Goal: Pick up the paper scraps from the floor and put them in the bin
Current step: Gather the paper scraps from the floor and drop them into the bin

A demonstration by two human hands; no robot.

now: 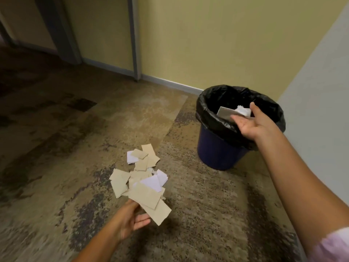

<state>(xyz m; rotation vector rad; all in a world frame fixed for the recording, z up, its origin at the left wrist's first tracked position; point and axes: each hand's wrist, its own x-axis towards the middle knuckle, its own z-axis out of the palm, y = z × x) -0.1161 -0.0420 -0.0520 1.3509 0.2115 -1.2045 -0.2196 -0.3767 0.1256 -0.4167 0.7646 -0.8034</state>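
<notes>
Bin (217, 154), black-lined, by the wall; inside, a grey card (224, 112) and crumpled white paper (243, 110). Right hand (251, 123) over the rim, fingers spread wide, holding nothing. Left hand (132, 220) pinching tan scraps (149, 201). Rest of pile (139, 173) on carpet (56, 167), left of bin.

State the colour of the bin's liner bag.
Black liner bag, over a dark blue bin; head view.

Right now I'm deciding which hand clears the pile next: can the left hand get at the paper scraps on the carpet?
Probably yes. The left hand already grips a few tan pieces at the near edge of the paper scraps, and nothing lies between them; the right hand is off over the bin.
</notes>
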